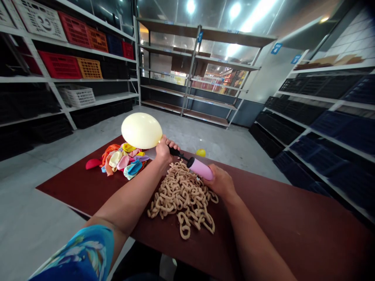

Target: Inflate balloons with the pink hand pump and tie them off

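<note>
A pale yellow balloon (141, 130), blown up to an oval, sits on the nozzle end of a hand pump. My left hand (165, 149) is closed around the balloon's neck and the pump's black front end. The pump's pink barrel (202, 168) is gripped by my right hand (219, 180), with the black rod showing between the two parts. Below my hands lies a heap of tan, twisted rings or loops (187, 191), perhaps a snack. To the left, a pile of limp balloons (121, 160) in many colours lies on the table.
The dark red table (263, 203) stretches to the right. On the floor behind it lies a small yellow balloon (200, 152). Shelves with coloured crates (63, 66) stand left, bare-looking racks (190, 70) at the back, dark crates (322, 121) right.
</note>
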`<state>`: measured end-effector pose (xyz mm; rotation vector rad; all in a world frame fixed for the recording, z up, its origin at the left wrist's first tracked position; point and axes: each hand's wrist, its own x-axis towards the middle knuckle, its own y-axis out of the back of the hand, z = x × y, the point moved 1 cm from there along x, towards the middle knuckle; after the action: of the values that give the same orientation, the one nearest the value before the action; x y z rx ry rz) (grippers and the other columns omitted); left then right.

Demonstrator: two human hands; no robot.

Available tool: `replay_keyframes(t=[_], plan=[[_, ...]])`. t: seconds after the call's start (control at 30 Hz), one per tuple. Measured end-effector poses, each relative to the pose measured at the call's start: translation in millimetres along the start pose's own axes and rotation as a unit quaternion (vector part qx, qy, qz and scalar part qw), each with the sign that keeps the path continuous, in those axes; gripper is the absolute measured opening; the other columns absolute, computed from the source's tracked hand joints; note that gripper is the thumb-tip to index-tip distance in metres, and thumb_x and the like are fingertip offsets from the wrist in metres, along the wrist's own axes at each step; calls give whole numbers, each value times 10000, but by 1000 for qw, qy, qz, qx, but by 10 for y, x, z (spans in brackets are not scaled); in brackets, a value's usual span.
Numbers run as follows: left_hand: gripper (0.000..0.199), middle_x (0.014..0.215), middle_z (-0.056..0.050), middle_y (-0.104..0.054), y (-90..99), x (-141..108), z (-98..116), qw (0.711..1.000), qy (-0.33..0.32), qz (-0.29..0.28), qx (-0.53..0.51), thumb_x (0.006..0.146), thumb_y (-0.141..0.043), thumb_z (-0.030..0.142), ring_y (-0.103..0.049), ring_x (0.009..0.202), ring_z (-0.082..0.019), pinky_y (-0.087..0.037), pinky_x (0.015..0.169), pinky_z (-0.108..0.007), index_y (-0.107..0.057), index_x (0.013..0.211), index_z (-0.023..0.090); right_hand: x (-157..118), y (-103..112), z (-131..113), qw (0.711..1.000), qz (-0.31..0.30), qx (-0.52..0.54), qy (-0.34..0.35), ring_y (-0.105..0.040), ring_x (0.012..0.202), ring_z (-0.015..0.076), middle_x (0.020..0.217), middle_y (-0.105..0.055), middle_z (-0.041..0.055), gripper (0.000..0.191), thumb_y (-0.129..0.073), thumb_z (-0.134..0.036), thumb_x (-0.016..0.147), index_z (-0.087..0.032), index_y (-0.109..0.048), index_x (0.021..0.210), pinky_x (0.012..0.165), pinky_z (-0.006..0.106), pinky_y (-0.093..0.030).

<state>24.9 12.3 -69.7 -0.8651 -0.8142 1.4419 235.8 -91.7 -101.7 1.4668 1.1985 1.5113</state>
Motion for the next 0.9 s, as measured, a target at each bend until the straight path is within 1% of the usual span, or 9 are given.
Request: replay_keyframes(t=[0.1, 0.23, 0.33, 0.53, 0.67, 0.77, 0.9], plan=[[399, 448, 61, -258, 46, 68, 77, 1000, -15, 17, -2, 805, -484, 404, -364, 377, -103, -383, 451, -266, -232, 568, 205, 1, 32, 121, 999, -13, -24, -16, -534, 820, 191, 884, -611, 26, 283, -602, -379, 689, -227, -527, 916, 647, 278, -283], [387, 454, 61, -270, 45, 49, 56, 1000, -20, 20, -12, 814, -474, 399, -364, 380, -99, -383, 457, -265, -242, 575, 203, -25, 58, 211, 998, -17, -49, -33, -529, 844, 203, 903, -611, 32, 292, -600, -333, 678, -227, -525, 940, 662, 288, -276], [396, 450, 60, -258, 13, -6, -6, 1000, -17, 9, -17, 822, -464, 394, -350, 378, -96, -377, 451, -265, -230, 567, 202, -42, 53, 168, 998, -13, -53, -33, -529, 824, 197, 893, -607, 40, 280, -588, -347, 689, -216, -512, 924, 651, 282, -278], [443, 450, 50, -265, -47, -123, -202, 1000, 16, -17, -6, 808, -491, 445, -373, 395, -104, -385, 457, -270, -226, 551, 200, -43, 16, -46, 999, 9, -50, -10, -537, 764, 189, 851, -607, 39, 286, -581, -384, 702, -205, -493, 907, 632, 281, -290], [472, 454, 47, -282, -57, -175, -306, 999, 29, -33, 3, 782, -515, 494, -381, 403, -107, -391, 461, -279, -235, 543, 199, -49, 10, -105, 999, 26, -34, -6, -552, 780, 203, 888, -614, 48, 362, -576, -463, 718, -209, -498, 964, 644, 289, -318], [472, 452, 44, -293, -64, -177, -295, 999, 34, -38, 10, 775, -519, 502, -389, 407, -114, -394, 460, -287, -242, 541, 200, -46, 0, -98, 1000, 27, -3, 9, -559, 826, 206, 941, -617, 49, 442, -578, -514, 715, -231, -494, 1044, 660, 286, -339], [456, 449, 48, -282, -81, -142, -171, 999, 28, -32, 14, 784, -515, 477, -381, 398, -109, -389, 455, -276, -240, 547, 200, -25, -10, -70, 1000, 15, 19, 8, -564, 815, 189, 920, -624, 23, 367, -577, -486, 722, -253, -509, 997, 639, 266, -338]])
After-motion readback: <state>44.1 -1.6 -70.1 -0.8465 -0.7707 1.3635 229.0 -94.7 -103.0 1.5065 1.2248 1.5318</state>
